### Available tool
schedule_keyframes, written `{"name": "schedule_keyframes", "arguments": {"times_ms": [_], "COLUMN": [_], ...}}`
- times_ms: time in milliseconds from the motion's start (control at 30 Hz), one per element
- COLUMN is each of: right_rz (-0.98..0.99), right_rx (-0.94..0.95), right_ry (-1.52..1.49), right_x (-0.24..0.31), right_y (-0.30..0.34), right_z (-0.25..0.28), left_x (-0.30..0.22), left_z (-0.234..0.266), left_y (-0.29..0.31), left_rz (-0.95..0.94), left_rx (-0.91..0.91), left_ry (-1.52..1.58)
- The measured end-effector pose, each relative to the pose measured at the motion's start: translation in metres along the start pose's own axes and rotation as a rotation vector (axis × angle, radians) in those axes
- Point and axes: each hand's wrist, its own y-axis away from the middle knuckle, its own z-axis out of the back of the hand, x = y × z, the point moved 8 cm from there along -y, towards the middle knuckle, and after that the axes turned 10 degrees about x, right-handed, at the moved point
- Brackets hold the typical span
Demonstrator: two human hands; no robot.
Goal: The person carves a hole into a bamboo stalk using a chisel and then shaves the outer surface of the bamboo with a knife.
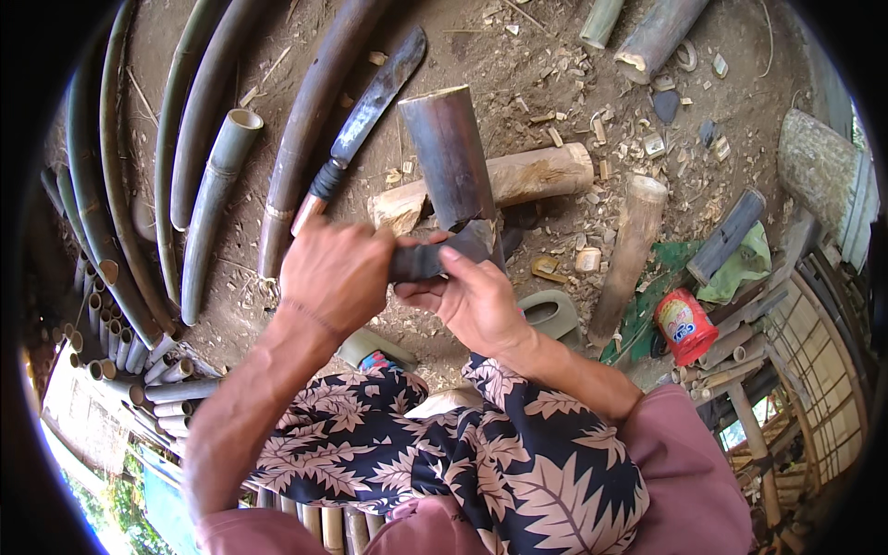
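Both my hands meet around a dark tool with a black-wrapped grip (419, 263) and a flat, dark, angular end (476, 240); its exact kind is unclear. My left hand (335, 275) is closed around its left end, slightly blurred. The fingers of my right hand (484, 308) curl under it, with the thumb on top. Just beyond, a thick dark bamboo section (449, 153) slants over a chopped log (541, 176), its lower end partly hidden behind the tool. A machete (379, 97) lies on the ground, its handle end close to my left hand.
Long bamboo poles (199, 120) lie at the left, beside a shorter bamboo piece (222, 213). Cut bamboo (634, 250) and a red plastic packet (685, 326) are at the right. Wood chips litter the dirt floor (546, 83). A sandal (550, 317) shows below my right hand.
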Motion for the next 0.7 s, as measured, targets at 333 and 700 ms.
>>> {"name": "schedule_keyframes", "arguments": {"times_ms": [333, 700], "right_rz": [-0.145, -0.086], "right_rx": [-0.001, 0.298], "right_ry": [-0.061, 2.200], "right_x": [0.005, 0.134], "right_y": [0.017, 0.067], "right_z": [0.008, -0.053], "left_x": [-0.030, -0.148], "left_z": [-0.003, -0.100], "left_y": [-0.008, 0.002], "left_rz": [0.101, -0.327], "left_rx": [0.320, 0.353], "left_ry": [-0.066, 1.913]}}
